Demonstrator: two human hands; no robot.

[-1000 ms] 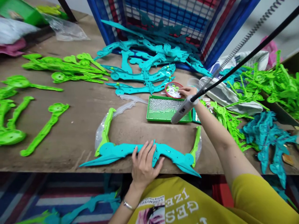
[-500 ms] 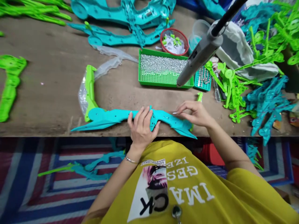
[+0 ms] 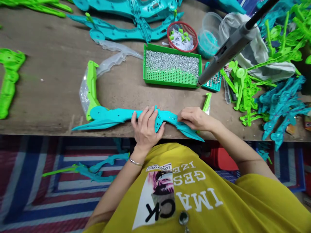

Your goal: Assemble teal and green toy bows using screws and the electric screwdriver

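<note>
Currently a turquoise plastic bow-shaped piece point(image 3: 116, 114) lies flat along the front edge of the wooden workbench point(image 3: 48, 126), both ends tapering to points. Left hand point(image 3: 145, 127) clasps its middle, fingers curled over; right hand point(image 3: 194, 118) pinches its right limb.

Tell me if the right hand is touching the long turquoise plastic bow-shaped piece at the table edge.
Touching. The head view shows the fingers of the right hand resting on the turquoise plastic bow-shaped piece, with no gap between them.
</note>
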